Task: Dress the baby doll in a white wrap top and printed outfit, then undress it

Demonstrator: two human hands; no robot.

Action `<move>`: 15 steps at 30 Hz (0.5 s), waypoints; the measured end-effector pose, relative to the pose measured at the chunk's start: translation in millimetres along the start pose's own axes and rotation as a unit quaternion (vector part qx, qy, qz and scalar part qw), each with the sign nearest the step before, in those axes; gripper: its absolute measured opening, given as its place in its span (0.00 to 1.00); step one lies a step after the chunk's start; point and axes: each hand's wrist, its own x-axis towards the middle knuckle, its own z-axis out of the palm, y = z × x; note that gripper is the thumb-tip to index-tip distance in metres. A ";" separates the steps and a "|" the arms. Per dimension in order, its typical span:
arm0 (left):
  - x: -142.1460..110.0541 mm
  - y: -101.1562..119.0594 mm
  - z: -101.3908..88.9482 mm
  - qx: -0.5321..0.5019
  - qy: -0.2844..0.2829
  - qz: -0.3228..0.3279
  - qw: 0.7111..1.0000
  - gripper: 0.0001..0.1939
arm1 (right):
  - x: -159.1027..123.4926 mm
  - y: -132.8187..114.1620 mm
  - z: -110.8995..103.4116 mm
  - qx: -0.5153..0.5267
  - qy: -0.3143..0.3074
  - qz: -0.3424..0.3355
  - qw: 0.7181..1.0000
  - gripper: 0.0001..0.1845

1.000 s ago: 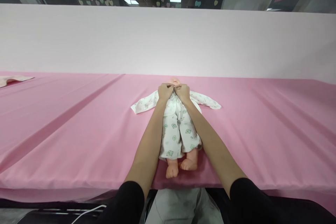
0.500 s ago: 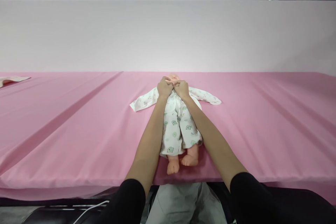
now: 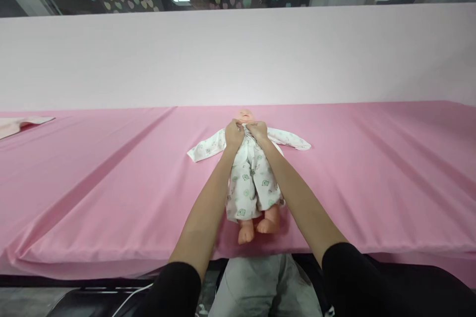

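Note:
A baby doll (image 3: 244,115) lies on its back on the pink table (image 3: 111,183), head away from me, bare feet (image 3: 256,229) near the front edge. It wears a white romper (image 3: 253,183) with small green prints, sleeves spread to both sides. My left hand (image 3: 233,134) and my right hand (image 3: 257,131) are side by side at the doll's neck. Both are closed, pinching the romper's collar edges together just under the chin.
A pale pink wall panel (image 3: 238,59) rises behind the table. A folded light cloth (image 3: 22,125) lies at the far left. A white cable (image 3: 130,293) runs below the table's front edge. My grey trousers (image 3: 260,287) show underneath.
The hands stay pinched at the doll's collar; the camera has tilted slightly, and the front of the romper looks more closed than a second ago.

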 end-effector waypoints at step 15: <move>-73.8 11.7 -34.7 0.024 -0.035 0.111 0.993 0.14 | -89.5 -4.9 -19.3 -0.275 0.041 -0.190 0.942 0.15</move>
